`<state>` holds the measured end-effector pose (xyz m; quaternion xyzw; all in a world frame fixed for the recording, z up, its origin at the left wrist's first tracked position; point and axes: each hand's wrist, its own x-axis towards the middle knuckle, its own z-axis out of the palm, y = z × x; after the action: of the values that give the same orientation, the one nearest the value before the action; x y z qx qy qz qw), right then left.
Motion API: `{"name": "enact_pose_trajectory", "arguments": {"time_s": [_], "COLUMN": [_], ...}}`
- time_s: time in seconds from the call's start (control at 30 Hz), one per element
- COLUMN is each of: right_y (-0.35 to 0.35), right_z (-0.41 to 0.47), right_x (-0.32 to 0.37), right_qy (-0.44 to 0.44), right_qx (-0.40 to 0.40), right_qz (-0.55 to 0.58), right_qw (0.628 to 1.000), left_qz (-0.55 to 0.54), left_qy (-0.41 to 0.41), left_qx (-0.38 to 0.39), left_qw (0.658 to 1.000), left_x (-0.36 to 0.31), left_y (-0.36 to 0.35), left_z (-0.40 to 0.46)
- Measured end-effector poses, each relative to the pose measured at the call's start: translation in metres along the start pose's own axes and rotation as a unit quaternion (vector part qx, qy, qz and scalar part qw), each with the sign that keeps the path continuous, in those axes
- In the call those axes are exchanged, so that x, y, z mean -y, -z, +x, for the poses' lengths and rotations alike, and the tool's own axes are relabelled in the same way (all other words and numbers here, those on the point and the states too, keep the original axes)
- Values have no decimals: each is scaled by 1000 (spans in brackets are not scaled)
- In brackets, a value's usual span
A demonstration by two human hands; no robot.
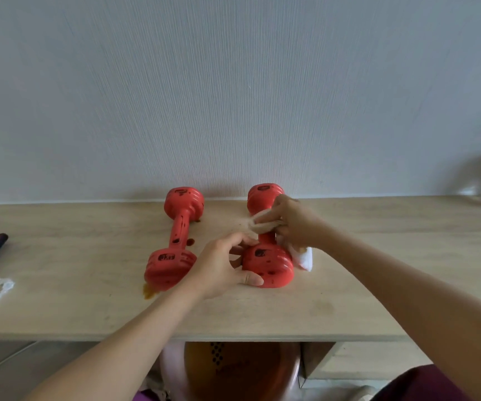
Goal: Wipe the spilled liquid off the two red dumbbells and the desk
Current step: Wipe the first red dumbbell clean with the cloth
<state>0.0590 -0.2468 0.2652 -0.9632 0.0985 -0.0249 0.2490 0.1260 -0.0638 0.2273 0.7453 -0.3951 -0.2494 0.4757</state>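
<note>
Head view: right hand (292, 221) gripping stained cloth (258, 224) around right dumbbell (266, 256) handle mid-desk (349, 299); left hand (222, 270) steadying near end, fingers loosely curved. Advisable: wiping full length, rotating.

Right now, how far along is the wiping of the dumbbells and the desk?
Early going; nothing looks finished yet. In hand: the right hand rubs a stained cloth round the handle of the right dumbbell, while the left hand steadies its near end. That end still shows dark spots. Left: the left dumbbell is spotted too, and brown puddles sit on the desk beside it.
</note>
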Motion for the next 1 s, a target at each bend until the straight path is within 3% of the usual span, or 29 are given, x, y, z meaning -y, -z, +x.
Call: {"name": "enact_pose_trajectory", "arguments": {"time_s": [0.13,0.27,0.43,0.53,0.7,0.8,0.87,1.0], "right_y": [0,-2,-3,-3,6,10,8,-4], "right_z": [-15,17,33,32,6,-6,3,27], "right_x": [4,-2,1,3,4,10,10,5], "right_qy": [22,-6,-6,-23,89,46,40,5], "right_qx": [43,-20,-19,-19,72,116,98,-25], "right_qz": [6,-29,-56,-74,-119,-89,-76,-53], "right_qw": [999,999,998,997,986,988,992,998], "left_qz": [-31,-27,112,217,226,204,180,147], "left_qy": [14,26,20,-27,-47,-45,-36,-22], "left_qx": [-3,-15,4,-16,-44,-46,-43,-42], "left_qw": [999,999,993,976,972,977,982,988], "left_x": [6,10,-4,-24,-28,-26,-22,-18], "left_y": [2,-2,4,-5,-13,-14,-12,-5], "left_z": [-3,-4,-2,-1,-3,-6,-6,-9]}}
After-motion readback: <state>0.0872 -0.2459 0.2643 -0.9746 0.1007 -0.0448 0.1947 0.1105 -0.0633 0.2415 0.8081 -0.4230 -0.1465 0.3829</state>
